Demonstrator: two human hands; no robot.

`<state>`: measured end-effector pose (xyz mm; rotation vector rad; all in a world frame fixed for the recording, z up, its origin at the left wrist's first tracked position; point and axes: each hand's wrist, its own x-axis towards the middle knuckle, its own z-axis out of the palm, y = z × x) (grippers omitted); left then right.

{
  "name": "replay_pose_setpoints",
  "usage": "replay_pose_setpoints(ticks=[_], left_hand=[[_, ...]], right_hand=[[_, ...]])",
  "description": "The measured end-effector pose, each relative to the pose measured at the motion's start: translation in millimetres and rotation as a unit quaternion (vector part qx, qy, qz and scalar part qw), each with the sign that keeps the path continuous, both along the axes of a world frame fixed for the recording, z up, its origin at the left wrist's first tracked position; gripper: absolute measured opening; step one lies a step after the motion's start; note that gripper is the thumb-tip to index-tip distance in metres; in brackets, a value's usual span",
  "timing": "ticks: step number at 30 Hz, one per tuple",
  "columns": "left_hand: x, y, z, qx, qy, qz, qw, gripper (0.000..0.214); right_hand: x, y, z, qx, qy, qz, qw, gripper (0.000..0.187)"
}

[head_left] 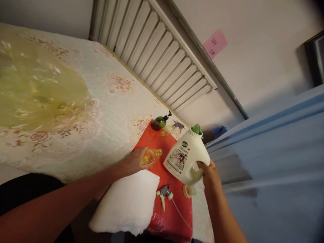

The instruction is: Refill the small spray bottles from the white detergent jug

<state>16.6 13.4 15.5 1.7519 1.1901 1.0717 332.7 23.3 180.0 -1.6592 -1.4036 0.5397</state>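
My left hand (136, 158) is wrapped round a small clear bottle (151, 157) of yellow liquid, whose uncapped-looking neck points right. My right hand (209, 172) grips the handle of a large cream detergent jug (186, 155), tilted slightly, with a green spout (196, 128) in its open mouth. The bottle and jug are apart, both above a red plastic sheet (167, 212). A grey and cream spray trigger (165, 194) with a thin tube lies on the sheet, near a cream cap (189, 191). A folded white cloth (128, 202) sits below my left forearm.
A green pump bottle (159, 123) and a clear spray bottle (169, 129) stand at the sheet's far end. A yellow plastic bag (37, 84) rests on the flowered tablecloth (111, 118). A white radiator (157, 50) runs behind; a blue curtain (273, 158) hangs at right.
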Motion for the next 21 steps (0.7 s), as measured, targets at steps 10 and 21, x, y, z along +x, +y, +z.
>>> replay_pose_setpoints(ticks=[10,21], left_hand=[[-0.7,-2.4,1.2,0.003,0.014,0.005,1.0,0.063],[-1.7,-4.7,10.1,0.011,0.01,0.005,1.0,0.056]], right_hand=[[-25.7,15.8,-72.7,0.073,0.126,-0.057,0.988,0.038],[-8.7,-6.0,-94.4,0.048,0.061,-0.044,0.996,0.046]])
